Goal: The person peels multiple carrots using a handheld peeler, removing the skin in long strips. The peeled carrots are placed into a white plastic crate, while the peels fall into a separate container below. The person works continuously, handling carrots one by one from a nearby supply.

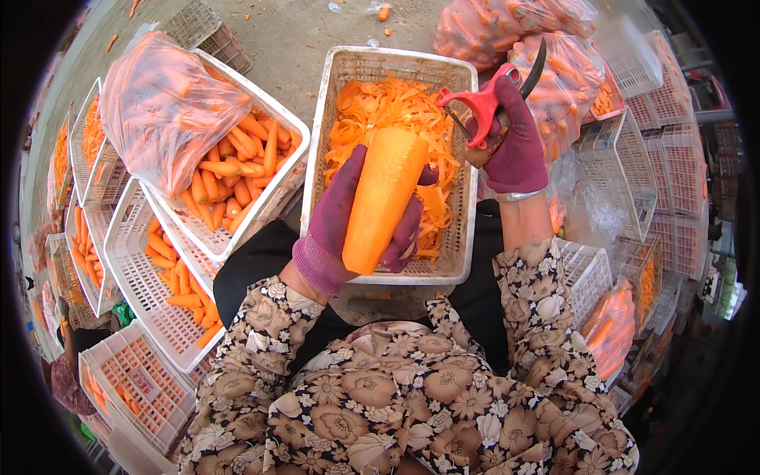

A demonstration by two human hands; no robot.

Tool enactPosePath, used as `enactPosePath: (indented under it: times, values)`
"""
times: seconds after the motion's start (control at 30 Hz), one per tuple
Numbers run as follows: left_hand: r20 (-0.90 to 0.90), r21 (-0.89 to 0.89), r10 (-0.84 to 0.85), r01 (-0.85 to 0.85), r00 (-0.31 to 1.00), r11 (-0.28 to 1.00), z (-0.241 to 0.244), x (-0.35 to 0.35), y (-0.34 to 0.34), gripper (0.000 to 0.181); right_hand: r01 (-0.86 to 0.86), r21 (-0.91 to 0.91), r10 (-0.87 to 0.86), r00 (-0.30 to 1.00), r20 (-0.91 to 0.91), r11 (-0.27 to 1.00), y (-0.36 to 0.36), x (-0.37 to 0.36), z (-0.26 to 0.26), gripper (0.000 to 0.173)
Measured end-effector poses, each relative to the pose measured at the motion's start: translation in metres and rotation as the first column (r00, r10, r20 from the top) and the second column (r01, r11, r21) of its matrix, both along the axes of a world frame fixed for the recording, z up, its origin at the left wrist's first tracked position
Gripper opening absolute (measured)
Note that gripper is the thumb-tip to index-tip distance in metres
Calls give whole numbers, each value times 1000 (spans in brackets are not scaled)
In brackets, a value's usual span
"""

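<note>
A thick peeled carrot [386, 190] lies in the grip of my left hand [329, 228], its narrow end tilted towards me. Both my hands wear purple gloves. My right hand [518, 145] holds a red peeler [485, 105] up and to the right of the carrot, apart from it. That same hand also grips a knife with a dark curved blade [536, 70]; its handle is mostly covered by the fingers. Below the carrot stands a white plastic crate [465, 249] between my knees, with orange carrot peelings [386, 104] heaped inside.
To the left, a tilted crate [282, 127] holds small carrots [237, 166] and a clear plastic bag of carrots [172, 113]. More crates [127, 243] stand below it. Filled carrot bags [558, 83] lie at the upper right beside stacked crates [614, 160]. Carrot scraps [385, 13] dot the concrete floor.
</note>
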State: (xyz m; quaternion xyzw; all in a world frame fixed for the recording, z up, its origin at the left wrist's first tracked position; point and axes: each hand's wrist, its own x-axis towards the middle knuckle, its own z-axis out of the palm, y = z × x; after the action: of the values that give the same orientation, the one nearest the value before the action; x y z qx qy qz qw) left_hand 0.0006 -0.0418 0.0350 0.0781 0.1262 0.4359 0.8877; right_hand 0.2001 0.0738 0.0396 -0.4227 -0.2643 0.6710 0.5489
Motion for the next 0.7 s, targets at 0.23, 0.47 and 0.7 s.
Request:
enactPosePath:
  times: [0.23, 0.47, 0.7]
  values:
    - [-38, -88, 2, -6, 999, 996, -13, -1, 4, 77, -286, 66, 284, 958, 39, 956, -42, -24, 22, 34]
    - [16, -87, -66, 67, 998, 994, -15, 0, 1, 75, -120, -25, 121, 991, 62, 992, -8, -6, -3, 25]
    - [-273, -183, -11, -40, 962, 982, -12, -2, 7, 68, -101, 14, 101, 994, 31, 995, -7, 4, -7, 25]
